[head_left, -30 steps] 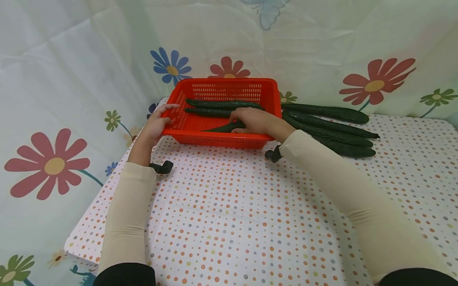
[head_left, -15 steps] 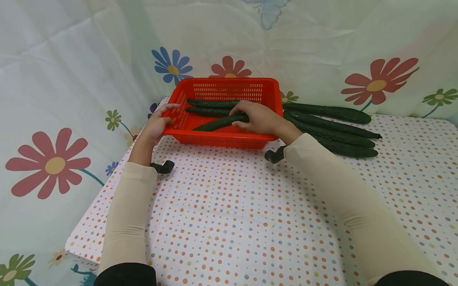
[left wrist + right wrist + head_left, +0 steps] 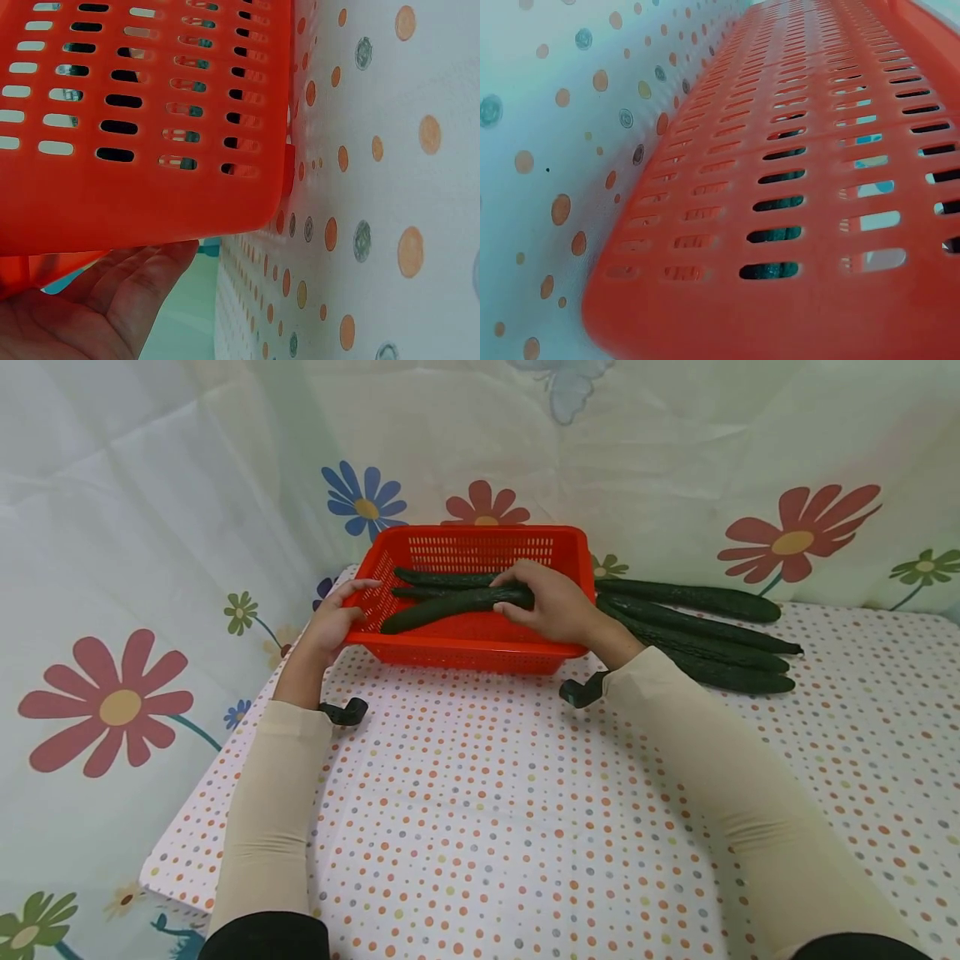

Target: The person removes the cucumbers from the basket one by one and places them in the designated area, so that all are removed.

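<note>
In the head view a red perforated plastic basket point(image 3: 465, 645) stands on the table. My left hand point(image 3: 328, 622) grips its left rim; the left wrist view shows that hand point(image 3: 124, 292) against the outside of the basket's end. My right hand point(image 3: 551, 602), over the basket's right half, holds a dark green cucumber point(image 3: 438, 608) by its right end. The cucumber slants down toward the left, above the basket floor. Behind it two more cucumbers point(image 3: 442, 579) lie in the basket, their right ends hidden by the hand. The right wrist view shows only the basket's slotted side point(image 3: 780, 187).
Several cucumbers point(image 3: 697, 631) lie side by side on the table, right of the basket. A dotted white cloth point(image 3: 465, 810) covers the tabletop, whose left edge shows. A flower-printed curtain point(image 3: 660, 460) hangs close behind the basket.
My right hand has risen a little and shifted right with the cucumber, which now shows more of its length and sits higher. My left hand stays on the basket's rim.
</note>
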Action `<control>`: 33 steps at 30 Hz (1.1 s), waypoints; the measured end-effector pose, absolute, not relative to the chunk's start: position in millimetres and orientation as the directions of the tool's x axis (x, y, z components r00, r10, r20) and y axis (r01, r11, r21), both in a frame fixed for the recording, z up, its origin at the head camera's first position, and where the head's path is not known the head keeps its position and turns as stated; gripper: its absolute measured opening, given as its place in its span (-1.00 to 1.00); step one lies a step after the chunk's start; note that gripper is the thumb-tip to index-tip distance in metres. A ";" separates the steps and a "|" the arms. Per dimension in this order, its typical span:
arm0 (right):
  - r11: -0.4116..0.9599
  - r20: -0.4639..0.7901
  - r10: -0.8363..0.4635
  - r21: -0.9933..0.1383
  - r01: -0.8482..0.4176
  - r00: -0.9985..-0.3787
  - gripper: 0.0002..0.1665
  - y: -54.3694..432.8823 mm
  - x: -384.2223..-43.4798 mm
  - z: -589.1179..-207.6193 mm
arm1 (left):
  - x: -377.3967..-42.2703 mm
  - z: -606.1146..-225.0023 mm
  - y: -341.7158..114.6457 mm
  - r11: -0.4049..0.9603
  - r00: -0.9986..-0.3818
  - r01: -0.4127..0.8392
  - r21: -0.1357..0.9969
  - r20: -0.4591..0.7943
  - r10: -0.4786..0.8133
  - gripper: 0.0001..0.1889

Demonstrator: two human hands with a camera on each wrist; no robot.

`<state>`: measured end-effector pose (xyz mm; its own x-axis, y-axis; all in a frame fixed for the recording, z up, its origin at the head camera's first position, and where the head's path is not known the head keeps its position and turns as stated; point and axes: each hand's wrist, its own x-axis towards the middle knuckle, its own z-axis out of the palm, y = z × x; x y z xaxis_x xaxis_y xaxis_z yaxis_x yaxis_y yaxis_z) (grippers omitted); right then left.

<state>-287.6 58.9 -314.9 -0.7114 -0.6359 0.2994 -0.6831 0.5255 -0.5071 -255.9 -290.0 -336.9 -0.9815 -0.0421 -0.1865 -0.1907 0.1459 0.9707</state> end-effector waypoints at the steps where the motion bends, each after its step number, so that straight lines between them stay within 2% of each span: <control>1: 0.521 0.308 -0.631 -0.512 -0.683 -0.712 -0.52 59.2 -287.5 -315.3 | -256.0 -337.4 -289.9 0.147 -0.982 -0.189 0.971 -0.185 -0.042 -0.48; 19: 0.434 0.425 -0.572 -0.569 -0.699 -0.701 -0.55 61.1 -283.2 -314.7 | -256.3 -337.9 -290.6 0.146 -0.982 -0.189 0.971 -0.187 -0.030 -0.48; 33: 0.461 0.492 -0.487 -0.557 -0.690 -0.722 -0.55 85.5 -250.6 -315.6 | -258.1 -339.6 -290.8 0.131 -0.981 -0.195 0.972 -0.192 -0.035 -0.49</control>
<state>-250.6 85.5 -315.6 -0.7220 -0.4870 0.4915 -0.6905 0.4612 -0.5572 -258.1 -290.8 -339.6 -0.9808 -0.0349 -0.1919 -0.1948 0.1310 0.9720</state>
